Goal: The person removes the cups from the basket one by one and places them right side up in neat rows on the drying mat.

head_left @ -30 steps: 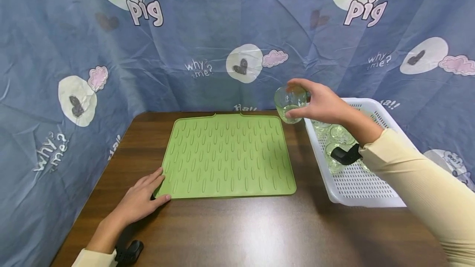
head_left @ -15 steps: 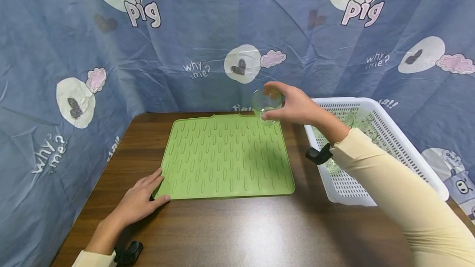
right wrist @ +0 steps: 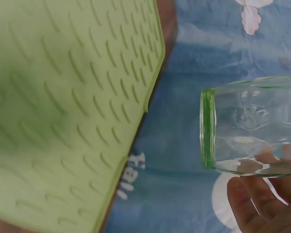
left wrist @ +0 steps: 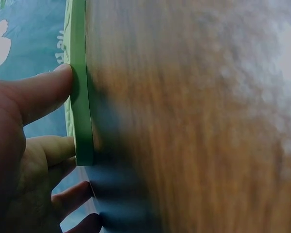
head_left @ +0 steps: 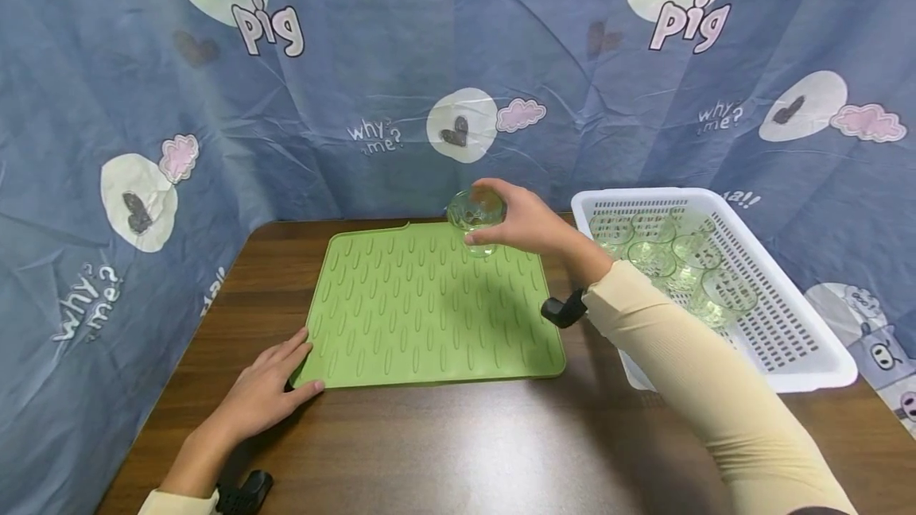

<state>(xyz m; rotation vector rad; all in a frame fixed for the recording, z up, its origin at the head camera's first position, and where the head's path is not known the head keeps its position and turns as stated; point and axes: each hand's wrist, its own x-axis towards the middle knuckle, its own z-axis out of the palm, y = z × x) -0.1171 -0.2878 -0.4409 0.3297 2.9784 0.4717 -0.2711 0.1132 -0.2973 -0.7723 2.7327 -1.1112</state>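
A clear, green-tinted drinking glass (head_left: 465, 215) hangs over the back right part of a green ribbed mat (head_left: 429, 308). My right hand (head_left: 533, 222) grips it from the right, thumb and fingers on its sides. In the right wrist view the thick base of the glass (right wrist: 252, 126) points towards the mat's side, apart from the mat. My left hand (head_left: 261, 392) rests at the mat's front left corner, fingers extended. The left wrist view has that thumb (left wrist: 46, 92) touching the mat's edge (left wrist: 80, 97).
To the right of the mat stands a white perforated basket (head_left: 823, 381) with several similar glasses (head_left: 726, 292) in it; my right sleeve covers part of it. A patterned blue curtain (head_left: 343, 62) hangs behind the brown wooden table (head_left: 401, 451).
My right hand has carried the glass leftwards from beside the basket to over the mat, and slightly lower. The left hand stays at the mat's corner.
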